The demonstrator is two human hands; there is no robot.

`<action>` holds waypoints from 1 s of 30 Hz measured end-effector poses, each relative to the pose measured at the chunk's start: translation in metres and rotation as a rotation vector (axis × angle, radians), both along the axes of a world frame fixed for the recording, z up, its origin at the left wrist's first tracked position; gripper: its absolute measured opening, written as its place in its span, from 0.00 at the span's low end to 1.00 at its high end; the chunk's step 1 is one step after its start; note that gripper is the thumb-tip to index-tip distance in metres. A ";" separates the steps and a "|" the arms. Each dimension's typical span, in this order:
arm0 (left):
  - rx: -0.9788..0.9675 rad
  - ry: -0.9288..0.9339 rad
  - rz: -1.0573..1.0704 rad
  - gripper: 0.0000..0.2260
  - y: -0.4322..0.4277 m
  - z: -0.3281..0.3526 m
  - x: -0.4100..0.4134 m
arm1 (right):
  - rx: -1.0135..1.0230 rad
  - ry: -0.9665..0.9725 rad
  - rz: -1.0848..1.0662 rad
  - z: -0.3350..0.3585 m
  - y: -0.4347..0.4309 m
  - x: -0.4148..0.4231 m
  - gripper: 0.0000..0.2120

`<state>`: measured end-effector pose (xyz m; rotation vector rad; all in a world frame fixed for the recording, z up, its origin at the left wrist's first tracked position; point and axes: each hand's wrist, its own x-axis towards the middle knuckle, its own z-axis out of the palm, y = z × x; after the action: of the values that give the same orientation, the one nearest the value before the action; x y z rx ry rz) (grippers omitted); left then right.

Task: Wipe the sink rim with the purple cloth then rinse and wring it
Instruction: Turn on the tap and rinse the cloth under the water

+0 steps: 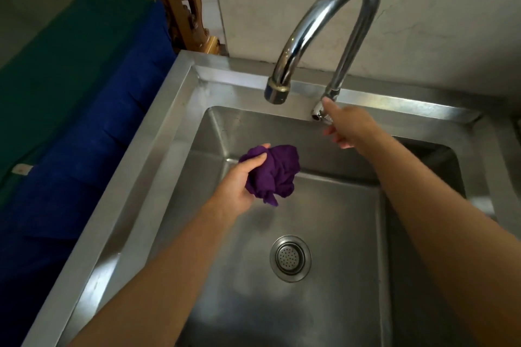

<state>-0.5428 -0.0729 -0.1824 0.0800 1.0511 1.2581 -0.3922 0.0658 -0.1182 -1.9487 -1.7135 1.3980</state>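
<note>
My left hand point(242, 180) grips the bunched purple cloth point(275, 173) over the left middle of the steel sink basin, below and in front of the spout. My right hand point(348, 128) reaches to the back rim, its thumb touching the small tap handle point(318, 110) at the foot of the chrome gooseneck tap point(324, 22); the other fingers curl loosely below. No water runs from the spout point(276, 91). The sink rim point(158, 132) frames the basin on the left and back.
A round drain strainer point(290, 258) sits in the basin floor. Blue and green cloth point(84, 127) lies left of the sink. Carved wood point(186, 8) stands at the back left, a pale wall point(437, 22) behind the tap.
</note>
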 end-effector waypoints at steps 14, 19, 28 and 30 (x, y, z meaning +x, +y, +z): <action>0.105 0.019 0.101 0.16 0.002 0.002 -0.007 | -0.053 -0.124 0.129 0.009 0.019 -0.019 0.09; 0.125 0.034 0.084 0.16 0.002 0.002 -0.007 | -0.127 -0.231 0.205 0.014 0.024 -0.026 0.10; 0.087 0.035 0.083 0.21 0.004 -0.001 -0.003 | -0.106 -0.311 0.257 0.016 0.026 -0.031 0.15; 0.081 0.057 0.076 0.17 0.003 -0.002 -0.002 | -0.075 -0.275 0.240 0.013 0.027 -0.030 0.12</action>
<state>-0.5451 -0.0698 -0.1844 0.1391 1.0601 1.3745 -0.4218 0.0923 -0.1050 -2.1173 -2.1068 1.3347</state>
